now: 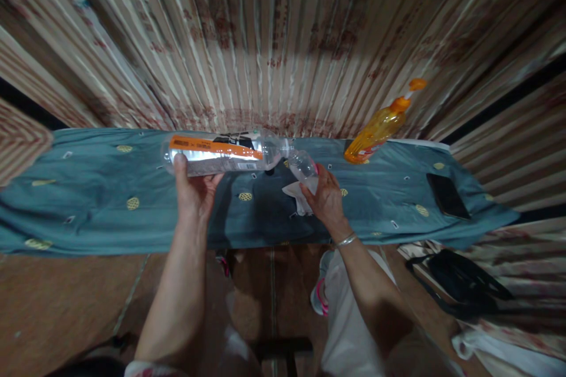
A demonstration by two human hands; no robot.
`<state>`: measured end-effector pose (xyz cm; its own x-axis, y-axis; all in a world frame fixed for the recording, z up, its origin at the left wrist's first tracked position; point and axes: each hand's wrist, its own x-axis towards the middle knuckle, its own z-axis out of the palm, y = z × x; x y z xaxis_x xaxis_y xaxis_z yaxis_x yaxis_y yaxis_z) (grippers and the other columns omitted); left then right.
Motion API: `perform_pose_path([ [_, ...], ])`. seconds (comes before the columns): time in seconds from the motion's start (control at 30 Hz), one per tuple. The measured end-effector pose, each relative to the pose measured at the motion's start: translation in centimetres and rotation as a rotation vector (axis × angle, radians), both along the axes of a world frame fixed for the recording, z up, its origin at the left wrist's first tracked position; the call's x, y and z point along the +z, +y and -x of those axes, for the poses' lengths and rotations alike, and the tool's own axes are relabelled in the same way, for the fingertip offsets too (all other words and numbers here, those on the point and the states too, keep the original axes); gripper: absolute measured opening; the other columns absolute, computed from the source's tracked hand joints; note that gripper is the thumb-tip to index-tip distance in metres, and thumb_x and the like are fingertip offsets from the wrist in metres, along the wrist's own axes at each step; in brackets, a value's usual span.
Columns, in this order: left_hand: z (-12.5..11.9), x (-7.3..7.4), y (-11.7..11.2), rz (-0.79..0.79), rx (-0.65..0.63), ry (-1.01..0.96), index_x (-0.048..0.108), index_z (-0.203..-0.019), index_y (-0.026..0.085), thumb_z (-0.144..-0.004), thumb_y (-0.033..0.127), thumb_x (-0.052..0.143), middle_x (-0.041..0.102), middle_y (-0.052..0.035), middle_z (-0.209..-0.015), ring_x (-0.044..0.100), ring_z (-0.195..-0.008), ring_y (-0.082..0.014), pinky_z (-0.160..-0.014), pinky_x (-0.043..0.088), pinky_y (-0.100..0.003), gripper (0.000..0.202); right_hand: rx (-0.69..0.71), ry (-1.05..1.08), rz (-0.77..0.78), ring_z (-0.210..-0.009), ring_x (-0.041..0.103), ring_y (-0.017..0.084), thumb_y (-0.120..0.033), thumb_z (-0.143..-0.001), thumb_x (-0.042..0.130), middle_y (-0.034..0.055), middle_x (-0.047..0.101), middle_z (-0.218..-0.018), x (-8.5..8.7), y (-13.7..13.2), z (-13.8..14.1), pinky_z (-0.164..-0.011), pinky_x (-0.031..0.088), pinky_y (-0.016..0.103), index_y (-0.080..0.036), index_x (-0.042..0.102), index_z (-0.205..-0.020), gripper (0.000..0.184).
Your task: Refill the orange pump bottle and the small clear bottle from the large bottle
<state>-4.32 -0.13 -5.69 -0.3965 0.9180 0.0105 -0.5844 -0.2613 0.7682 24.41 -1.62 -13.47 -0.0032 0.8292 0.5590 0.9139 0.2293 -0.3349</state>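
Note:
My left hand is closed around the base end of a large clear plastic bottle with an orange and silver label. The bottle lies nearly level above the table, its neck pointing right. My right hand grips a small clear plastic bottle with a pink edge near my fingers. The small bottle tilts, and its upper end meets the mouth of the large one; I cannot tell whether liquid passes between them. Just below it, a white piece of cloth or paper lies near my right fingers.
A teal patterned cloth covers the narrow table. An orange pump bottle stands at the back right, and a dark phone lies at the right end. Pleated curtains hang behind. A black bag rests low on the right.

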Motion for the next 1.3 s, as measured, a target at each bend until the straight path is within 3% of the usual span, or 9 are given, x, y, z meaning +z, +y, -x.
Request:
perform_pose_path([
  [0.37, 0.19, -0.09, 0.03, -0.004, -0.021, -0.037, 0.070, -0.127, 0.026, -0.086, 0.056, 0.071, 0.069, -0.0147, -0.135, 0.057, -0.138, -0.0347, -0.098, 0.060, -0.048, 0.051, 0.008, -0.018, -0.023, -0.119, 0.068, 0.037, -0.044, -0.098, 0.062, 0.0282, 0.070, -0.129, 0.07, -0.06, -0.05, -0.109, 0.054, 0.057, -0.003, 0.047, -0.143, 0.064],
  [0.57, -0.02, 0.05, 0.00, -0.019, -0.002, -0.019, 0.067, -0.128, 0.019, -0.082, 0.059, 0.073, 0.065, -0.0191, -0.140, 0.051, -0.143, -0.0394, -0.105, 0.055, -0.053, 0.062, 0.004, -0.020, -0.006, -0.119, 0.067, 0.036, -0.047, -0.099, 0.060, 0.0273, 0.069, -0.131, 0.11, -0.07, -0.04, -0.108, 0.054, 0.057, -0.005, 0.046, -0.146, 0.064],
  [0.73, 0.19, -0.06, 0.06, -0.002, -0.010, -0.010, 0.069, -0.126, 0.026, -0.083, 0.057, 0.072, 0.067, -0.0142, -0.140, 0.053, -0.142, -0.0354, -0.101, 0.059, -0.049, 0.053, 0.010, -0.016, 0.019, -0.122, 0.066, 0.037, -0.047, -0.100, 0.060, 0.0288, 0.068, -0.131, 0.12, -0.07, -0.09, -0.108, 0.054, 0.056, -0.004, 0.045, -0.147, 0.066],
  [0.9, 0.03, 0.14, -0.01, -0.001, -0.006, -0.019, 0.068, -0.127, 0.024, -0.079, 0.059, 0.075, 0.065, -0.0152, -0.143, 0.048, -0.146, -0.0381, -0.108, 0.054, -0.053, 0.059, -0.004, -0.013, -0.007, -0.120, 0.068, 0.036, -0.049, -0.101, 0.058, 0.0265, 0.069, -0.131, -0.02, -0.02, 0.01, -0.108, 0.053, 0.057, -0.006, 0.048, -0.145, 0.063],
  [1.0, -0.14, 0.31, -0.07, -0.007, 0.010, -0.020, 0.066, -0.129, 0.019, -0.082, 0.059, 0.072, 0.063, -0.0182, -0.145, 0.046, -0.148, -0.0401, -0.111, 0.050, -0.057, 0.063, -0.002, -0.016, -0.011, -0.120, 0.067, 0.036, -0.049, -0.100, 0.058, 0.0273, 0.069, -0.132, 0.01, -0.06, 0.03, -0.109, 0.053, 0.057, -0.005, 0.048, -0.145, 0.063],
  [1.3, -0.19, 0.55, -0.16, 0.016, 0.006, -0.078, 0.066, -0.133, 0.020, -0.092, 0.052, 0.063, 0.072, -0.0124, -0.133, 0.050, -0.145, -0.0372, -0.113, 0.050, -0.053, 0.052, 0.007, -0.030, 0.029, -0.124, 0.066, 0.036, -0.043, -0.098, 0.064, 0.0293, 0.066, -0.134, 0.31, -0.16, 0.03, -0.110, 0.053, 0.055, -0.003, 0.046, -0.147, 0.065],
])
